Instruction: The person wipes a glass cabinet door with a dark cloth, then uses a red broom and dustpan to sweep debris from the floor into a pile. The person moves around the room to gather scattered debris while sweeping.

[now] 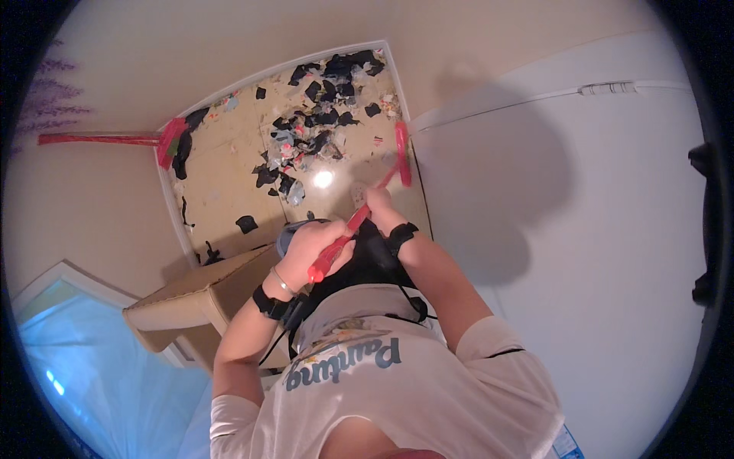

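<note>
My left hand (315,246) is closed around the upper end of a red broom handle (359,219), near my waist. Further down the same handle, my right hand (380,202) grips it, close to one shoe. The handle runs slanting to a narrow red broom head (403,154) on the floor beside the right wall. Ahead, a heap of torn black, grey and coloured scraps (312,137) is spread over the light floor (223,172), with more black pieces (350,66) towards the far corner.
Another red long-handled tool (172,143) leans in the left corner by black scraps. A tan box-like piece with stitched edges (200,292) stands at my left. Blue plastic sheeting (97,361) hangs lower left. A white door (573,201) is on the right. White baseboard (281,69) edges the floor.
</note>
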